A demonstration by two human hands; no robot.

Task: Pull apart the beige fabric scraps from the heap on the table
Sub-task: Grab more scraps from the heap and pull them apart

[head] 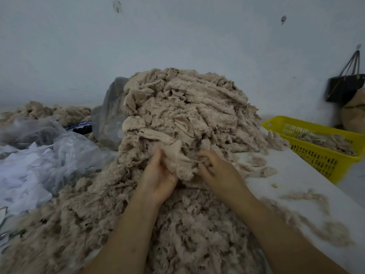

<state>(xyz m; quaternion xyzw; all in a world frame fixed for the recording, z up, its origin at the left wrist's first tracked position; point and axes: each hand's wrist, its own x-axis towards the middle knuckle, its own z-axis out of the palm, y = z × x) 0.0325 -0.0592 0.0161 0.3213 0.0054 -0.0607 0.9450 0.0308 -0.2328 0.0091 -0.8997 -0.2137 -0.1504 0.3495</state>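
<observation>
A tall heap of beige fabric scraps [187, 107] fills the middle of the white table [296, 175] and spreads toward me as looser fluff. At its foot, my left hand [158, 175] grips one beige scrap [177, 161] from the left, fingers curled round its edge. My right hand [217, 169] pinches the same scrap from the right with bent fingers. The scrap bunches between the two hands, still touching the heap.
A yellow slotted basket [320, 155] holding some beige scraps stands at the right table edge. Clear and white plastic bags [49, 161] lie on the left. A grey bag [110, 115] leans against the heap. A black handbag [345, 86] hangs on the wall.
</observation>
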